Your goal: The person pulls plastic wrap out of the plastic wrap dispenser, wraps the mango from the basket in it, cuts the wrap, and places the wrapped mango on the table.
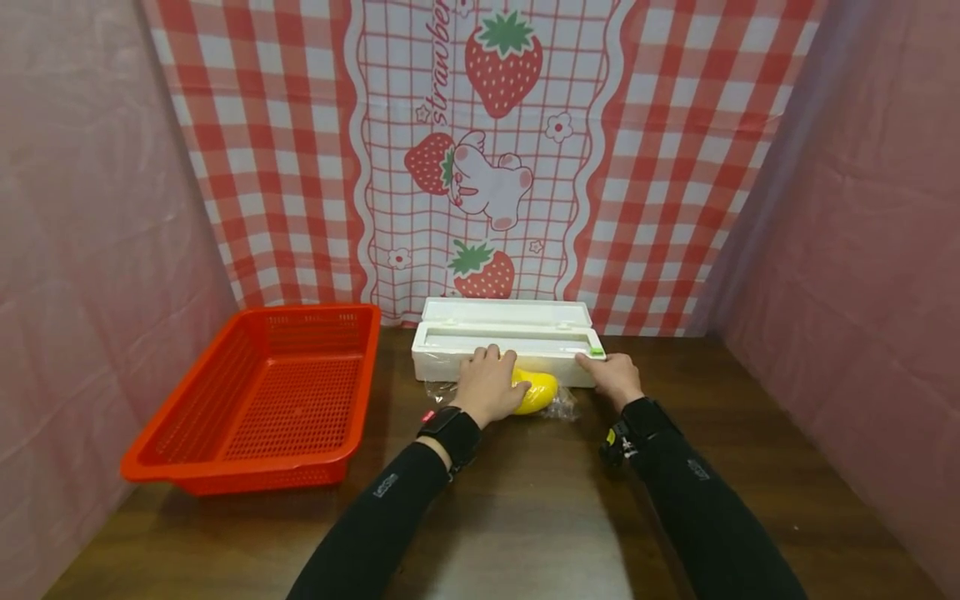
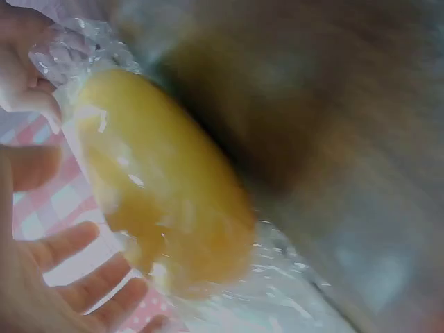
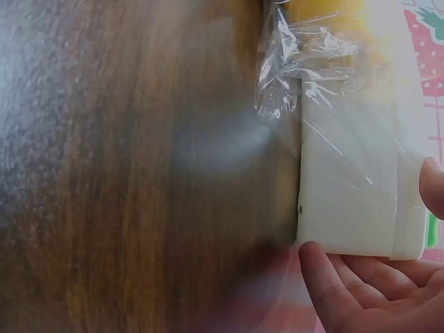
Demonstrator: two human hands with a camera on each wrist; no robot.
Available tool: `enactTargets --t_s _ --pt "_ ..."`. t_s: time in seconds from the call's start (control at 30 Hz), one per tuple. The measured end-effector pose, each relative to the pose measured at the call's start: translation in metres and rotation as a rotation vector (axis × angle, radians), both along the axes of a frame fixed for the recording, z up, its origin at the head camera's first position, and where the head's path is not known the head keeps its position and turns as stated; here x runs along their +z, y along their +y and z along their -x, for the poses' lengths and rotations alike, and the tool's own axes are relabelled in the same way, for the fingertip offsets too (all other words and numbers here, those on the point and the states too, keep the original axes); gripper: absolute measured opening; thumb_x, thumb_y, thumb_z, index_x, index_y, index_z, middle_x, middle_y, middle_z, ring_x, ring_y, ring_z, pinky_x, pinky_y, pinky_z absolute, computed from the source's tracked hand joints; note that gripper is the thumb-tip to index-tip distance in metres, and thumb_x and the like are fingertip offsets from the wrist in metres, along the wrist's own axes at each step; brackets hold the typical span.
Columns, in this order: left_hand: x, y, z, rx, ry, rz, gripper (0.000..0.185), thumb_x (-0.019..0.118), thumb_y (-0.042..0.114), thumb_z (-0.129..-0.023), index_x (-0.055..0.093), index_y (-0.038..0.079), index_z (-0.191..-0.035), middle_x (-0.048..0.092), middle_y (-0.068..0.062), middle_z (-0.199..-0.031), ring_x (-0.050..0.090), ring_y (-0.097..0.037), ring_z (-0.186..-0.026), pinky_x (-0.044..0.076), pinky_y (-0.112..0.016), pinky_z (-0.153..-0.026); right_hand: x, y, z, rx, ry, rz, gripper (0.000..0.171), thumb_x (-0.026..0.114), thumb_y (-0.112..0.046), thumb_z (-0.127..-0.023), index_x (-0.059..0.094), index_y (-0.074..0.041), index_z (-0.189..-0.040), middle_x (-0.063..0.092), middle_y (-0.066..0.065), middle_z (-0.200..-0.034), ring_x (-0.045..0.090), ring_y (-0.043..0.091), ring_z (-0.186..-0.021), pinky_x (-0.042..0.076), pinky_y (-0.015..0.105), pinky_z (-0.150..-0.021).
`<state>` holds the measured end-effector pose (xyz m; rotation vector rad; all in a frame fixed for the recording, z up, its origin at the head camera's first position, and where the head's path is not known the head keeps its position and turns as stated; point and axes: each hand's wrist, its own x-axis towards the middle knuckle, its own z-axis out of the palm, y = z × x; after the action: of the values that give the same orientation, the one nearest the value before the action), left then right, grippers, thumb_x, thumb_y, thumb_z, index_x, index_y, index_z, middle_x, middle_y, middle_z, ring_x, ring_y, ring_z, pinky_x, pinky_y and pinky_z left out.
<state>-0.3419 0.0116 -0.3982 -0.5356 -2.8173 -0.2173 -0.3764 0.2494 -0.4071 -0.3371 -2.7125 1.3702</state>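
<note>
From the head view I see my left hand resting over the yellow fruit, which lies in clear wrap on the surface, long axis left to right, just near of the white box. My right hand grips the box's right end.

At the left wrist, the fingers are spread and relaxed beside the fruit.

At the right wrist, the fingers curl round the box corner; the fruit lies to their left.

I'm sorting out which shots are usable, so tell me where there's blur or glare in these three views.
Head view: sharp, with a pale sheen on the table. Left wrist view: heavily blurred, only the yellow object in plastic wrap reads. Right wrist view: soft, with glare washing out the white dispenser box.
</note>
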Motion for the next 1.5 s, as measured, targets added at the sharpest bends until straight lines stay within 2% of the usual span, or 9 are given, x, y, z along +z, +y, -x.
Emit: enactTargets --t_s 0.2,0.4,0.53,0.67,0.83,0.9,1.07,1.3,1.5 --pt "0.013 0.028 0.007 -0.097 0.056 -0.005 0.035 0.055 0.039 -0.104 0.065 0.013 -0.125 0.061 -0.008 -0.117 0.056 -0.027 -0.113 0.047 -0.045 -0.094 0.001 0.004 0.000 -0.024 -0.031 0.025 0.065 0.067 -0.049 -0.094 0.060 0.009 -0.121 0.056 0.011 -0.089 0.053 0.023 -0.076 0.042 0.029 -0.063" --pt "0.029 0.059 0.021 -0.200 0.107 -0.155 0.019 0.058 0.020 -0.102 0.075 0.011 -0.105 0.068 -0.005 -0.097 0.065 -0.022 -0.091 0.053 -0.035 -0.080 0.000 0.006 -0.001 -0.030 0.009 0.028 0.061 0.070 -0.051 -0.091 0.066 0.008 -0.106 0.058 0.007 -0.078 0.058 0.024 -0.073 0.045 0.028 -0.061" --pt "0.035 0.075 0.031 -0.220 0.065 -0.235 0.021 0.057 0.018 -0.103 0.076 0.010 -0.103 0.068 -0.005 -0.094 0.065 -0.020 -0.086 0.053 -0.031 -0.075 -0.003 0.001 0.001 -0.023 0.030 0.038 0.060 0.069 -0.050 -0.089 0.068 0.009 -0.100 0.056 0.003 -0.067 0.055 0.020 -0.064 0.042 0.028 -0.057" --pt "0.039 0.087 0.042 -0.195 0.018 -0.251 0.020 0.059 0.019 -0.103 0.077 0.012 -0.105 0.070 -0.003 -0.098 0.065 -0.018 -0.090 0.052 -0.031 -0.076 -0.004 -0.004 0.005 -0.029 0.053 0.033 0.053 0.068 -0.047 -0.086 0.070 0.006 -0.090 0.051 -0.003 -0.057 0.050 0.014 -0.055 0.039 0.028 -0.053" --pt "0.044 0.105 0.055 -0.162 -0.021 -0.225 0.015 0.064 0.019 -0.100 0.079 0.014 -0.102 0.073 0.001 -0.101 0.067 -0.016 -0.093 0.053 -0.031 -0.078 -0.004 -0.005 0.007 -0.032 0.079 0.004 0.036 0.062 -0.034 -0.086 0.061 -0.005 -0.065 0.050 -0.002 -0.056 0.049 0.017 -0.057 0.038 0.029 -0.054" --pt "0.043 0.114 0.059 -0.158 -0.037 -0.199 0.014 0.066 0.020 -0.099 0.079 0.016 -0.101 0.074 0.002 -0.102 0.068 -0.016 -0.094 0.054 -0.031 -0.078 -0.004 -0.003 0.005 -0.045 0.080 0.003 0.034 0.059 -0.030 -0.088 0.057 -0.009 -0.061 0.049 0.000 -0.058 0.048 0.020 -0.061 0.037 0.030 -0.055" --pt "0.033 0.131 0.069 -0.119 -0.049 -0.130 0.014 0.067 0.023 -0.098 0.080 0.017 -0.097 0.074 0.003 -0.101 0.069 -0.017 -0.094 0.055 -0.033 -0.079 -0.006 0.001 0.000 -0.074 0.097 0.007 0.033 0.055 -0.029 -0.091 0.065 -0.005 -0.071 0.051 0.001 -0.064 0.050 0.024 -0.069 0.037 0.030 -0.058" --pt "0.023 0.133 0.075 -0.065 -0.052 -0.137 0.016 0.072 0.028 -0.095 0.080 0.017 -0.087 0.076 0.001 -0.099 0.070 -0.021 -0.096 0.055 -0.039 -0.080 -0.009 0.000 0.002 -0.092 0.083 0.016 0.031 0.056 -0.025 -0.087 0.073 0.001 -0.090 0.054 0.002 -0.066 0.052 0.027 -0.075 0.037 0.031 -0.059" --pt "0.021 0.132 0.079 -0.044 -0.068 -0.189 0.015 0.072 0.029 -0.095 0.082 0.019 -0.089 0.076 0.001 -0.098 0.070 -0.022 -0.096 0.052 -0.039 -0.083 -0.007 -0.001 0.003 -0.118 0.053 0.063 0.036 0.060 -0.034 -0.091 0.073 -0.001 -0.093 0.053 0.000 -0.064 0.051 0.019 -0.063 0.038 0.029 -0.055"
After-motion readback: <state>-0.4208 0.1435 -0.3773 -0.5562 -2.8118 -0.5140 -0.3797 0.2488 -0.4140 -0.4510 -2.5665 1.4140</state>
